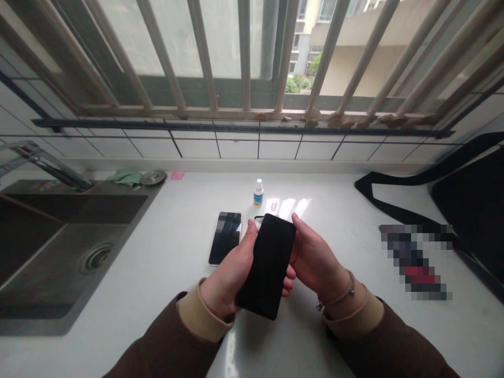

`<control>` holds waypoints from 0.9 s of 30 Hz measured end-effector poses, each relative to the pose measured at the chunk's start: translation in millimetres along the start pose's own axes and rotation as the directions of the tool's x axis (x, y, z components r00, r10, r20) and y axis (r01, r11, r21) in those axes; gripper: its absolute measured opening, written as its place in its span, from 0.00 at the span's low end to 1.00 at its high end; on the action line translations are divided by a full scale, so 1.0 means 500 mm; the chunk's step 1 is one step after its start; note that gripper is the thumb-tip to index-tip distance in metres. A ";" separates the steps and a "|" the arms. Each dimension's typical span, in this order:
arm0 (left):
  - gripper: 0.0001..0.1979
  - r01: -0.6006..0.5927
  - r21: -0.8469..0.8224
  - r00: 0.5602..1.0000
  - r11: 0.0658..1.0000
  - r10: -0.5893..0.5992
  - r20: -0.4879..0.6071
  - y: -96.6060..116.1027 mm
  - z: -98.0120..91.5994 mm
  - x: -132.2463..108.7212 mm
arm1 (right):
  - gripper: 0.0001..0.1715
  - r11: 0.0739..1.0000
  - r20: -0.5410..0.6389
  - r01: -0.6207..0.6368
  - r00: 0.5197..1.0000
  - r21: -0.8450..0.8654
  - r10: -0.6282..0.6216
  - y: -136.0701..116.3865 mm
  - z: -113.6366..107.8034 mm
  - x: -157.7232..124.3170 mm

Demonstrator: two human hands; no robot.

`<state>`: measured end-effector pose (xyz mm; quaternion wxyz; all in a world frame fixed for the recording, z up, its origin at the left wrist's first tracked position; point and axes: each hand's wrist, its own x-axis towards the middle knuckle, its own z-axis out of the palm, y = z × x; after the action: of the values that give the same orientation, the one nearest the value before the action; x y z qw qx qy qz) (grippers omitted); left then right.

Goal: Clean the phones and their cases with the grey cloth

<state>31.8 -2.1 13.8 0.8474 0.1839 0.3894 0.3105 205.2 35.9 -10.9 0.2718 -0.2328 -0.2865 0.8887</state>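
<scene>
A black smartphone [268, 268] is gripped in my left hand [232, 268], dark screen facing up and tilted. My left thumb lies along its left edge; fingertips show at its lower right edge. My right hand [315, 257] is against the phone's upper right edge, thumb by the top corner, other fingers mostly hidden behind it. A second smartphone [226, 239] with a dark screen and light rim lies on the counter left of my left hand. Partly hidden behind the held phone is a white item with a black edge [259, 223], its kind unclear.
On the white counter [165, 315], a small white bottle [258, 193] stands upright with a small clear item [274, 205] beside it. A sink [59, 252] with a faucet [59, 168] is at left. A black strap [397, 202] and a pixelated object [417, 262] lie at right.
</scene>
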 end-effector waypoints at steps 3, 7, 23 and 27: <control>0.54 -0.046 -0.040 0.999 0.998 0.045 -0.016 0.004 0.002 0.000 | 0.37 0.998 -0.095 0.057 0.994 0.003 -0.056 0.000 -0.001 0.004; 0.54 -0.088 -0.091 0.995 0.992 0.084 -0.048 0.011 -0.001 0.001 | 0.25 0.987 -0.203 0.156 0.966 -0.039 -0.160 0.003 0.008 0.008; 0.39 -0.441 -0.324 0.881 0.837 0.333 -0.337 0.039 -0.006 0.007 | 0.17 0.703 -0.395 0.570 0.581 -0.427 -0.711 0.001 -0.006 0.018; 0.35 -0.525 -0.325 0.841 0.787 0.419 -0.344 0.037 0.002 0.006 | 0.20 0.609 -0.201 0.424 0.686 -0.670 -0.699 0.026 0.002 0.011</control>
<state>26.8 13.4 23.1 0.7039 0.0547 0.3620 0.6086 196.1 29.9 -19.6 0.5189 -0.3939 -0.5294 0.5434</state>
